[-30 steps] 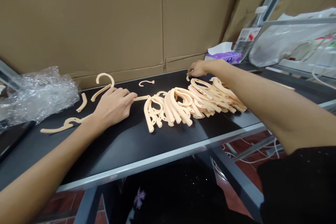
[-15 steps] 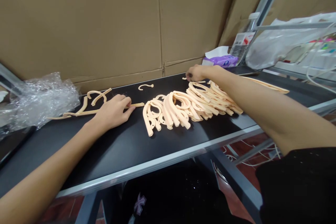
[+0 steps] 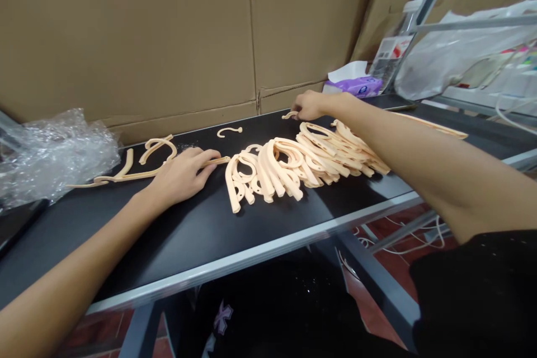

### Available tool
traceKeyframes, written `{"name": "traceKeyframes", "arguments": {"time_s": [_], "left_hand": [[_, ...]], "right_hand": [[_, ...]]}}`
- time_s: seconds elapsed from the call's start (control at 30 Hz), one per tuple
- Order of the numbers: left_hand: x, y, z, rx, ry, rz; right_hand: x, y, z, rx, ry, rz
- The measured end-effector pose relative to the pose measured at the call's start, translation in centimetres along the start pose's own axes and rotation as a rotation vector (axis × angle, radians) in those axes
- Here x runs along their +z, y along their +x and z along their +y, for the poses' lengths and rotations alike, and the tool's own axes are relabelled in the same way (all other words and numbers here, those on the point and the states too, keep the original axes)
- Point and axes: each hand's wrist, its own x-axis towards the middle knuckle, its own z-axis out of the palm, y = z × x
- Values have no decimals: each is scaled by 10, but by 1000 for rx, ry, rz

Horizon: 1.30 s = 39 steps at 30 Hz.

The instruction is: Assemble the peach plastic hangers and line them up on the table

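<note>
My left hand [image 3: 184,172] is closed on a cream plastic hanger piece [image 3: 218,160], whose end sticks out to the right of the fingertips. Left of and beneath that hand lie more hanger parts: a long thin strip [image 3: 132,177], a curved piece [image 3: 171,148] and a short bar [image 3: 127,162]. At the back of the table, my right hand [image 3: 308,105] pinches a small cream hook-like piece [image 3: 288,116], mostly covered by the fingers. Between the hands spreads a pile of curved cream hanger parts [image 3: 277,170]. A loose hook [image 3: 229,131] rests behind the pile.
Crumpled clear plastic wrap [image 3: 62,151] sits at the left. At the back right are a purple tissue pack [image 3: 358,86], a bottle [image 3: 392,53] and a plastic bag [image 3: 432,64]. Cardboard [image 3: 168,39] stands behind the black table [image 3: 188,246]. Long cream strips [image 3: 436,126] lie right.
My right hand has come up slightly, and more of the small cream piece shows at its fingertips. My left hand keeps its hold; the view has shifted a little.
</note>
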Motion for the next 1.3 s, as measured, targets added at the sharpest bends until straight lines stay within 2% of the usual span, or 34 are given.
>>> {"name": "traceKeyframes", "arguments": {"time_s": [0.17, 0.33, 0.43, 0.53, 0.7, 0.83, 1.0, 1.3], "left_hand": [[-2, 0, 4, -5, 48, -19], [-2, -1, 4, -32, 63, -26], [-2, 1, 3, -41, 16, -11], [-4, 7, 4, -70, -58, -28], [-4, 16, 8, -171, -128, -55], [-3, 11, 8, -131, -69, -50], [-12, 2, 11, -160, -24, 7], [-13, -8, 20, 21, 8, 203]], "right_hand": [[-26, -14, -20, -41, 24, 151], [-49, -50, -71, -237, 213, 401], [-55, -71, -101, -291, 297, 398], [-54, -85, -120, -314, 355, 379], [-44, -96, -128, -341, 373, 362], [-36, -97, -128, -328, 363, 355], [-30, -97, -132, -375, 348, 342], [-28, -101, -138, -434, 288, 287]]}}
